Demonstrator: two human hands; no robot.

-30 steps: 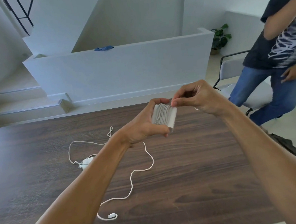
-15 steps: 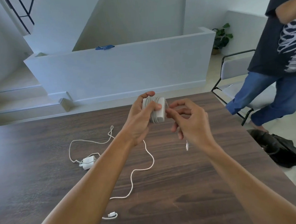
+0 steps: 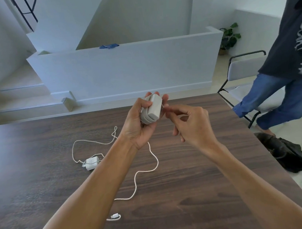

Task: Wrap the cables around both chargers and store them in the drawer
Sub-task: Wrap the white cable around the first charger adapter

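My left hand [image 3: 138, 126] grips a white charger block [image 3: 153, 108] with its cable wound around it, held above the far part of the dark wooden table [image 3: 196, 191]. My right hand [image 3: 190, 126] pinches the cable's end right beside the block, at its right edge. A second, smaller white charger [image 3: 91, 162] lies on the table to the left. Its loose white cable [image 3: 147, 171] snakes across the table, partly hidden under my left forearm, and ends in a plug [image 3: 114, 216] near the front. No drawer is in view.
A person in a dark shirt and jeans [image 3: 287, 79] stands at the right, next to a grey chair [image 3: 242, 70]. A black bag [image 3: 285, 151] lies on the floor by the table's right edge. A low white wall [image 3: 125, 69] runs behind the table.
Both hands moved away from me toward the table's far edge with the wrapped charger. My right hand went from below the block to pinching the cable end at its side.
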